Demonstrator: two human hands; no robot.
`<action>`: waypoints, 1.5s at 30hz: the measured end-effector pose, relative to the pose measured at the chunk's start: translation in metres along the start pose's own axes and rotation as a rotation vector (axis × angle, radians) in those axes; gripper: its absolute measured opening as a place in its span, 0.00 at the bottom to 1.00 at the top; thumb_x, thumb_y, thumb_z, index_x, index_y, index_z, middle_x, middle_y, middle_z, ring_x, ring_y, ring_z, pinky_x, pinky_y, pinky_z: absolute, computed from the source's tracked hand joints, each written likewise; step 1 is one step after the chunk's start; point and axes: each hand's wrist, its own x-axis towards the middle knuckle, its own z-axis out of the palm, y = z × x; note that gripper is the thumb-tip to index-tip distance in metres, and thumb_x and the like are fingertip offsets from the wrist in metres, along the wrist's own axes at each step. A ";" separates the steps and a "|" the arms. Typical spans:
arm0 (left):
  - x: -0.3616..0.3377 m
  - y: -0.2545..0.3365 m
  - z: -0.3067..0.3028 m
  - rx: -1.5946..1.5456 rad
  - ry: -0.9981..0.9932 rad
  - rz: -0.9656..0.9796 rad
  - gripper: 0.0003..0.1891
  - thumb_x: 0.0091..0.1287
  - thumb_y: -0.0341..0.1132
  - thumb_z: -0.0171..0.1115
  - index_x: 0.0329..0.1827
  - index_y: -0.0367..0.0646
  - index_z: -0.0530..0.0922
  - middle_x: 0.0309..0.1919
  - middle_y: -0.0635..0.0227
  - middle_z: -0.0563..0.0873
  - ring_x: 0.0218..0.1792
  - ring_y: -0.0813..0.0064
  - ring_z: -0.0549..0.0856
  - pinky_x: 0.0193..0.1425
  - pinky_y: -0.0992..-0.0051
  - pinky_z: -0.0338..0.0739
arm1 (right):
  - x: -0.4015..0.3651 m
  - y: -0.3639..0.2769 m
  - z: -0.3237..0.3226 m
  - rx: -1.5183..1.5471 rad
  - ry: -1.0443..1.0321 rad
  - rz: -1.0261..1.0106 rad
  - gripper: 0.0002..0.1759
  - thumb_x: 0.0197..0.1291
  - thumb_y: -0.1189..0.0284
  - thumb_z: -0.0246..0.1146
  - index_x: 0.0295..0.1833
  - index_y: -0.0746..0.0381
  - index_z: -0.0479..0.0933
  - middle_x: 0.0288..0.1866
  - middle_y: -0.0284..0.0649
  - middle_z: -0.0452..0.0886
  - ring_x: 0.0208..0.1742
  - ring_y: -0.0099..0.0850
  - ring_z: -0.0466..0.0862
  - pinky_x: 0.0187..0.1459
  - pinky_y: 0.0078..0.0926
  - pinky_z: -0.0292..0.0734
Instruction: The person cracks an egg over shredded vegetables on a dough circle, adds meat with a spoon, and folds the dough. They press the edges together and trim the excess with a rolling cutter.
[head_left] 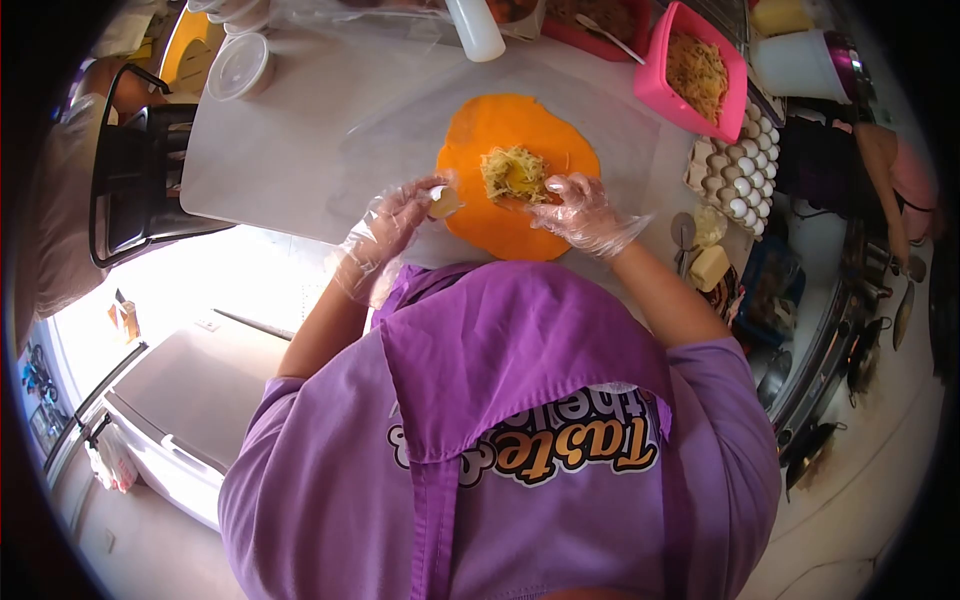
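Observation:
A flat round orange dough sheet (480, 125) lies on a clear plastic sheet on the table. On its middle sits a small heap of pale shredded filling (497, 177), with a raw egg yolk (521, 178) in the hollow. My left hand (395, 217), in a clear plastic glove, holds a broken eggshell (441, 203) over the dough's left edge. My right hand (583, 212), gloved likewise, is at the right side of the filling; its fingertips touch the shreds, thumb and fingers apart.
A pink container (737, 75) of shredded filling and a tray of eggs (745, 170) stand at the right. A white bottle (476, 32) and a lidded tub (240, 68) are farther back. A black chair (150, 180) is left; pans (815, 450) and another person (825, 165) are right.

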 end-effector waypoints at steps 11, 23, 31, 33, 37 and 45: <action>0.006 0.005 0.009 0.015 0.047 0.020 0.22 0.66 0.45 0.54 0.59 0.43 0.76 0.27 0.78 0.74 0.30 0.85 0.70 0.35 0.82 0.66 | -0.002 -0.001 -0.014 0.135 -0.147 0.275 0.14 0.49 0.71 0.64 0.44 0.46 0.83 0.58 0.35 0.64 0.58 0.39 0.67 0.59 0.41 0.64; 0.011 0.007 0.008 0.018 0.022 -0.009 0.22 0.66 0.46 0.54 0.59 0.43 0.76 0.28 0.77 0.75 0.30 0.84 0.72 0.37 0.82 0.68 | 0.038 0.041 -0.048 0.878 -0.132 0.377 0.22 0.41 0.91 0.49 0.38 0.62 0.80 0.46 0.43 0.75 0.49 0.37 0.80 0.53 0.30 0.76; 0.012 0.023 0.003 0.172 -0.056 -0.068 0.20 0.71 0.42 0.51 0.62 0.44 0.73 0.39 0.72 0.81 0.39 0.82 0.77 0.43 0.79 0.72 | 0.056 0.159 -0.148 0.808 0.324 0.784 0.16 0.54 0.85 0.49 0.43 0.65 0.79 0.55 0.41 0.80 0.52 0.28 0.80 0.56 0.24 0.71; 0.013 0.015 0.003 0.095 -0.052 -0.031 0.21 0.72 0.45 0.52 0.62 0.43 0.73 0.40 0.72 0.81 0.40 0.81 0.77 0.45 0.79 0.72 | 0.047 0.201 -0.136 0.729 0.283 1.010 0.15 0.54 0.82 0.52 0.46 0.65 0.79 0.54 0.42 0.81 0.51 0.30 0.81 0.55 0.25 0.72; 0.015 -0.004 0.001 -0.035 -0.052 0.013 0.22 0.72 0.46 0.52 0.62 0.42 0.73 0.41 0.72 0.81 0.42 0.80 0.78 0.46 0.79 0.72 | 0.032 0.256 -0.099 0.181 -0.184 1.079 0.19 0.52 0.73 0.59 0.52 0.63 0.79 0.48 0.45 0.83 0.48 0.36 0.83 0.51 0.29 0.75; 0.010 0.012 -0.001 0.064 -0.047 0.005 0.20 0.72 0.40 0.51 0.63 0.41 0.72 0.40 0.71 0.81 0.41 0.80 0.77 0.48 0.79 0.72 | 0.010 0.272 -0.105 0.809 0.247 1.331 0.15 0.55 0.72 0.66 0.48 0.65 0.78 0.44 0.38 0.83 0.44 0.28 0.82 0.47 0.25 0.77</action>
